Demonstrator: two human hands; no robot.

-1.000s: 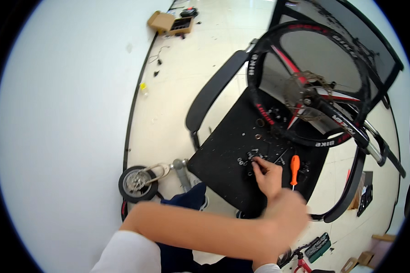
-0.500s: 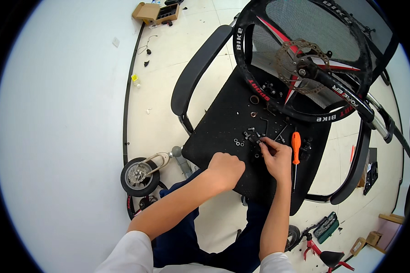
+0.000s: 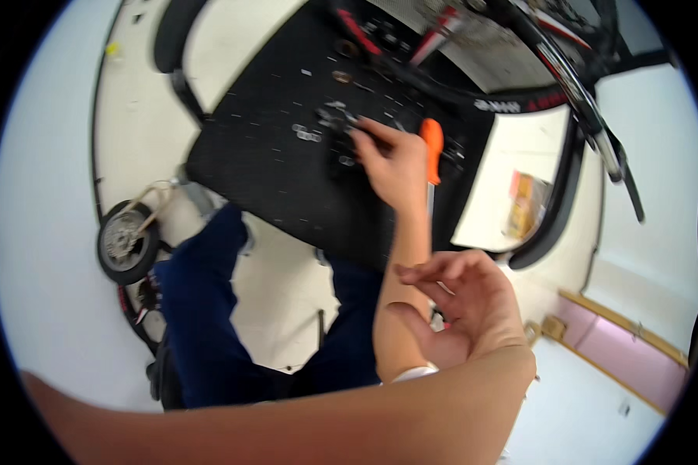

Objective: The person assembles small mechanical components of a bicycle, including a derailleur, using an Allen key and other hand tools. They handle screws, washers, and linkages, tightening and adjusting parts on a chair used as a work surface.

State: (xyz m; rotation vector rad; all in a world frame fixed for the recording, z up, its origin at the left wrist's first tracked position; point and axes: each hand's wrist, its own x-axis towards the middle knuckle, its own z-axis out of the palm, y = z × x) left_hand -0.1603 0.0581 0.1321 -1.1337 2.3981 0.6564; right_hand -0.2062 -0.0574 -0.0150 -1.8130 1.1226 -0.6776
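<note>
the right hand [image 3: 394, 164] is at the small parts [image 3: 335, 115]; its grip i cannot tell. left hand [image 3: 469, 306], near right, gapes: best kept clear.

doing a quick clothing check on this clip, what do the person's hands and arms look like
The left hand and right hand are ungloved, with no watch visible. The left forearm and right forearm are bare. A white sleeve edge shows on the right arm only.
</note>
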